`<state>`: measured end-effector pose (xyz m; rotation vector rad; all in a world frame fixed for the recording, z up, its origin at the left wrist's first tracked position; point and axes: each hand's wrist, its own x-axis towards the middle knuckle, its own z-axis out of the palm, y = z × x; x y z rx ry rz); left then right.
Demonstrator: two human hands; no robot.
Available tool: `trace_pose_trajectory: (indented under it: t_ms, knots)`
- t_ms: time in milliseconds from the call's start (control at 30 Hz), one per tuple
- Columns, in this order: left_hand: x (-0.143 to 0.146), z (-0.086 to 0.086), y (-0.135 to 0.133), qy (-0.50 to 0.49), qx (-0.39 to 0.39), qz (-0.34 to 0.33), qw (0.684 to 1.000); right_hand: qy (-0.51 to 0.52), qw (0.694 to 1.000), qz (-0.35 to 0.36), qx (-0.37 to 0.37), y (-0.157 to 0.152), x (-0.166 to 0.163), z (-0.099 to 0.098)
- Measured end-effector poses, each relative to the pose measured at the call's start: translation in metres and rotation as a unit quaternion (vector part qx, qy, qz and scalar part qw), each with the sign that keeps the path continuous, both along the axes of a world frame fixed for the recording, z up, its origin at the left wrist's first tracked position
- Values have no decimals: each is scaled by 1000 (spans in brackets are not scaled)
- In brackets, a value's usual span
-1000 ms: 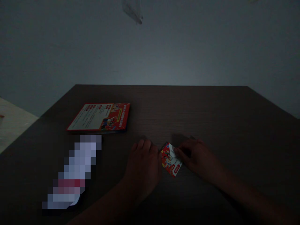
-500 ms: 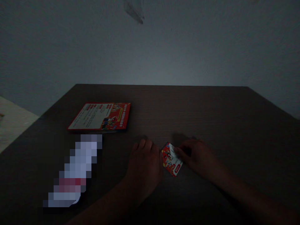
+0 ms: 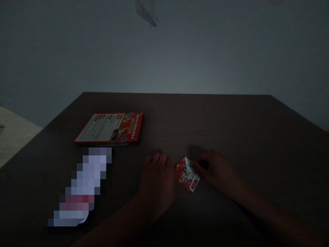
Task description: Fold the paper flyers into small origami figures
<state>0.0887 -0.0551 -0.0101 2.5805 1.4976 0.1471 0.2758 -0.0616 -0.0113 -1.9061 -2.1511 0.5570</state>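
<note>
The right hand is pinching a small red-and-white printed card, the thumb pressing on its right side and the forefinger bending in close behind; the other fingers are curling out of my sight. The card is sitting between the two hands, turned cornerwise, with little cartoon figures showing on its red part and a pale patch beside the thumb.

The left hand is resting just to the card's left, its back facing up and its fingers bending over at the knuckles. Its thumb side is coming right up to the card's edge, but whether it is gripping anything I cannot tell from here.

Both forearms are reaching in over a dark wood-grain table. Beyond the left hand and off to its left, a thick red-bordered booklet is lying flat, print and figures facing up. Nearer, left of the left forearm, a phone is glowing, its screen blurred into blocks. Far past both hands a grey wall is rising behind the table, with something clear and plastic-looking hanging on it.
</note>
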Motion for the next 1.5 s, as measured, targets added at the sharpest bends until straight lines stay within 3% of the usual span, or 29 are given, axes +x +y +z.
trace_pose_trajectory:
  t_ms: [833,1100,1500]
  knots:
    - [1,1,7,-31,-10,10,999,-22,1000,-6,-15,4,-3,4]
    - [5,-5,10,-102,-14,-65,993,-32,999,-6,-25,6,-2,5]
    - [8,-3,10,-92,-8,-35,995,-25,999,-9,-42,10,-4,7]
